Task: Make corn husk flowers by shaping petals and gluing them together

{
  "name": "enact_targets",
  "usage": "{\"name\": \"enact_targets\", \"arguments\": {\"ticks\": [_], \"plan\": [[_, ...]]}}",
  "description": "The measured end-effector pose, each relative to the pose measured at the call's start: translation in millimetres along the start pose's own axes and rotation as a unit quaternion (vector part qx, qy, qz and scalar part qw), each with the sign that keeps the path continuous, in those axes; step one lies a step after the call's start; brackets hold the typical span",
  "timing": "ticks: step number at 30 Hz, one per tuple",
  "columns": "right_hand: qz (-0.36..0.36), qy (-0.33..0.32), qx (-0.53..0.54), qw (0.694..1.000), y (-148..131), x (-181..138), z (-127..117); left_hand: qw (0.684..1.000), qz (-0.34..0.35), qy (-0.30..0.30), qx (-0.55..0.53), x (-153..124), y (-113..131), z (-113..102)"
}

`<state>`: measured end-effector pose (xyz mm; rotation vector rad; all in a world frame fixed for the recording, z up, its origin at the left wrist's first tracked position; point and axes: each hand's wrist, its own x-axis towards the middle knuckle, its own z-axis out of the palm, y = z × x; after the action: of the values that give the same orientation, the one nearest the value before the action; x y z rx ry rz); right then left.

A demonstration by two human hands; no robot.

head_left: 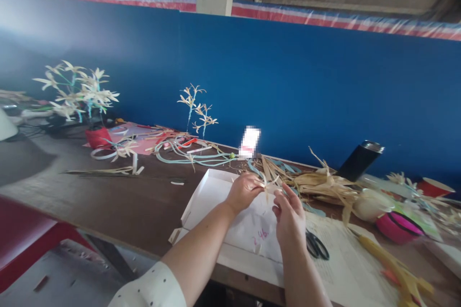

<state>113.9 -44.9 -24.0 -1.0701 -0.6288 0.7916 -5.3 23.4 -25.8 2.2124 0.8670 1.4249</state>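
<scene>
Left hand [246, 192] pinches the pale flower [267, 187] above the white box [212, 183]; right hand [291, 211] curls close beside it, its grip impossible to tell. A light touch should serve best: centre steady, thin parts uncreased, both wrists quiet.

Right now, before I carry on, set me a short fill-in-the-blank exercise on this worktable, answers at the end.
1. The left hand and right hand are both at a pale, narrow-petalled flower, above an open cardboard box coloured ____.
2. The black-handled scissors lie closer to the ____ hand.
3. The bushy cluster of pale, star-shaped flowers rises from a small pot coloured ____.
4. The tall, flat panel behind the brown table is ____.

Missing words: white; right; red; blue.
</scene>
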Motion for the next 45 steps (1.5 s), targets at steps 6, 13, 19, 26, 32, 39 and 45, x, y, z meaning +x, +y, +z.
{"name": "enact_targets", "arguments": {"ticks": [6,13,19,26,32,39,45], "plan": [[-0.072,0.044,-0.089,0.992,-30.4,-7.9,-23.5,0.998,-0.027,0.053,-0.009,0.3,-7.6,2.2],[-0.095,0.005,-0.417,0.904,-73.0,-4.7,-99.7,0.994,-0.030,0.075,-0.079,2.8,-6.4,1.8],[-0.123,0.060,-0.527,0.839,-68.5,-9.4,-128.2,0.971,-0.098,0.075,-0.204,5.2,-7.7,-2.0],[-0.067,-0.078,-0.668,0.737,-35.2,5.3,-140.7,0.936,-0.172,0.065,-0.299,7.0,-6.2,-3.8],[-0.032,-0.132,-0.729,0.671,-39.2,16.6,-142.8,0.946,-0.137,0.052,-0.288,7.8,-3.1,-4.8],[-0.001,-0.170,-0.730,0.662,-51.3,24.3,-132.9,0.955,-0.131,0.039,-0.263,6.9,-3.1,-6.1],[0.085,-0.214,-0.571,0.788,-69.7,9.9,-147.3,0.959,-0.140,0.038,-0.244,6.7,-5.6,-5.5]]}}
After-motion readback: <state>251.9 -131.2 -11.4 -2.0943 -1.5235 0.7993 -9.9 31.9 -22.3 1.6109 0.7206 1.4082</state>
